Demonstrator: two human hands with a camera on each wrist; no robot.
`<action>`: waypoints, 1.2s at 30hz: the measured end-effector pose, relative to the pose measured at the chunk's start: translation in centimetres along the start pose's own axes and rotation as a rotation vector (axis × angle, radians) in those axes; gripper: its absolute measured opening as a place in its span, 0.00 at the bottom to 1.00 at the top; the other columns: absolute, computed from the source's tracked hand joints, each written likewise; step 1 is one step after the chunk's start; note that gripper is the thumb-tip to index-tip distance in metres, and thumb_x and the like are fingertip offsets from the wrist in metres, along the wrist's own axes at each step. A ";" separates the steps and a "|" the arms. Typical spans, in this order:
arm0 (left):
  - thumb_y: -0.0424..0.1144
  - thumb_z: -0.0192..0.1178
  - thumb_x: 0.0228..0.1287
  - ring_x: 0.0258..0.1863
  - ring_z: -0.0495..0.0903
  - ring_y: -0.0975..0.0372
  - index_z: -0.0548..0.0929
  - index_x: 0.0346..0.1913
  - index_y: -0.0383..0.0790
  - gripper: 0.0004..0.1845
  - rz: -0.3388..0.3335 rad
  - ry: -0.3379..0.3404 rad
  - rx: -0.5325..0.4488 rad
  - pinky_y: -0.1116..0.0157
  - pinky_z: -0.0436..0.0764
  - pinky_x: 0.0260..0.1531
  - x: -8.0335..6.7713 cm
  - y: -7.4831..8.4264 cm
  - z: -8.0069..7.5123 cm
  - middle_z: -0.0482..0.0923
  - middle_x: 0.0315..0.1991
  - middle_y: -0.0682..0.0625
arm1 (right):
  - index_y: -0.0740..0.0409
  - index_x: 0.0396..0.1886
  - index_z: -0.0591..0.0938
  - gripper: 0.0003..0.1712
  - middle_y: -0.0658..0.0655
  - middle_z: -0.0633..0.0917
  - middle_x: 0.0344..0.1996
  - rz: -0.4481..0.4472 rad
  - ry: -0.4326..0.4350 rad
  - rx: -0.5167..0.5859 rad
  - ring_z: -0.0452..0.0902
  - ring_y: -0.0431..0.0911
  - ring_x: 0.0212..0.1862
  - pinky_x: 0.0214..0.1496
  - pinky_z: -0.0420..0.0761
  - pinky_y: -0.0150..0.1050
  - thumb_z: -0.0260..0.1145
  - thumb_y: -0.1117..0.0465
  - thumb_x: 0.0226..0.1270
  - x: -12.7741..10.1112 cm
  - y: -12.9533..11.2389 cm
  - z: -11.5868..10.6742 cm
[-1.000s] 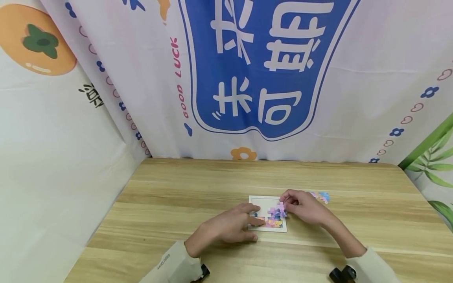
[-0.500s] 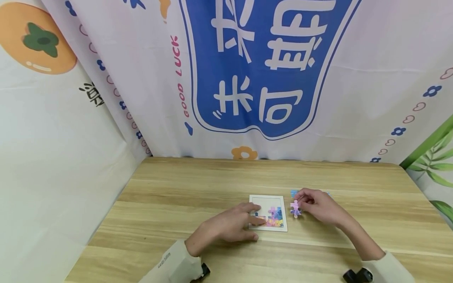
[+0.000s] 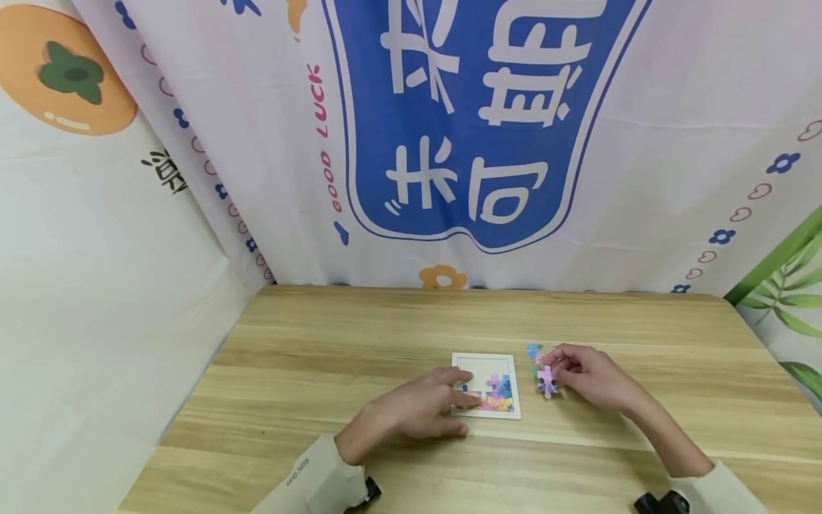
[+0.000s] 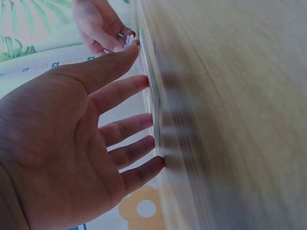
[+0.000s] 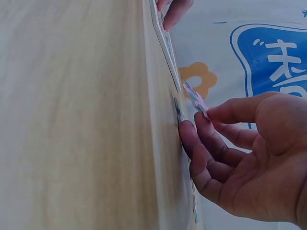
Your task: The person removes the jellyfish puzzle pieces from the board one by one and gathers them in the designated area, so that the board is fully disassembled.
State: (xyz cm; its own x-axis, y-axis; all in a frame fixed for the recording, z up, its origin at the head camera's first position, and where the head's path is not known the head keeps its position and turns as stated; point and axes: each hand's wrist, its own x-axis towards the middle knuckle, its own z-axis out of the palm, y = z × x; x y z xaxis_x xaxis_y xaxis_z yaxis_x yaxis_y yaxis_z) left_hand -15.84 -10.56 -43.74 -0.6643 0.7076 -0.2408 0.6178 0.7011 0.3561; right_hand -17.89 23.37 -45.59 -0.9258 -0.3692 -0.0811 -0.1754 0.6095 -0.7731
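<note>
A shallow white puzzle tray lies on the table, with joined colourful pieces along its bottom and lower right. My left hand rests on the tray's left side, fingers spread and fairly straight, covering part of the picture; the left wrist view has its fingertips at the tray's edge. To the right of the tray, my right hand pinches a pink and purple puzzle piece between thumb and finger. In the right wrist view this puzzle piece is tilted, raised above the tabletop.
Loose puzzle pieces lie under and beside the right hand, partly hidden by it. The wooden table ends at a printed cloth hanging along its back edge. Another cloth hangs at the left.
My right hand has moved right, taking the pink and purple puzzle piece from over the tray to beside it, near the loose pieces. The left hand has stayed in place.
</note>
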 end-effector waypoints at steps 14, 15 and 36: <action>0.54 0.67 0.76 0.85 0.61 0.54 0.80 0.74 0.59 0.27 -0.003 -0.001 0.001 0.51 0.66 0.83 0.0 0.0 0.0 0.64 0.84 0.51 | 0.62 0.54 0.86 0.10 0.53 0.87 0.42 -0.007 0.006 -0.009 0.79 0.43 0.43 0.43 0.81 0.31 0.65 0.65 0.78 0.0 -0.4 0.3; 0.54 0.67 0.76 0.85 0.61 0.54 0.80 0.74 0.59 0.27 -0.004 -0.002 0.000 0.51 0.66 0.83 0.0 0.0 0.0 0.64 0.84 0.51 | 0.62 0.54 0.86 0.10 0.54 0.87 0.42 -0.007 0.007 -0.007 0.79 0.43 0.43 0.43 0.81 0.31 0.65 0.66 0.77 0.0 -0.4 0.2; 0.55 0.67 0.76 0.85 0.59 0.54 0.79 0.74 0.61 0.27 -0.017 -0.008 -0.005 0.51 0.64 0.84 0.0 -0.1 0.1 0.63 0.84 0.52 | 0.61 0.54 0.86 0.10 0.51 0.88 0.39 0.006 0.049 -0.055 0.79 0.38 0.40 0.41 0.80 0.31 0.65 0.66 0.78 -0.9 1.6 -1.7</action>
State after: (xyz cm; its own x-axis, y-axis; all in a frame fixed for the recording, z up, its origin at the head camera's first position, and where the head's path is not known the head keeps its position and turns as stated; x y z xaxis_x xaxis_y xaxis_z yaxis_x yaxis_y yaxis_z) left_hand -15.84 -10.62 -43.85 -0.6711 0.6965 -0.2542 0.6043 0.7124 0.3568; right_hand -17.96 25.89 -45.70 -0.9420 -0.3313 -0.0537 -0.1866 0.6500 -0.7367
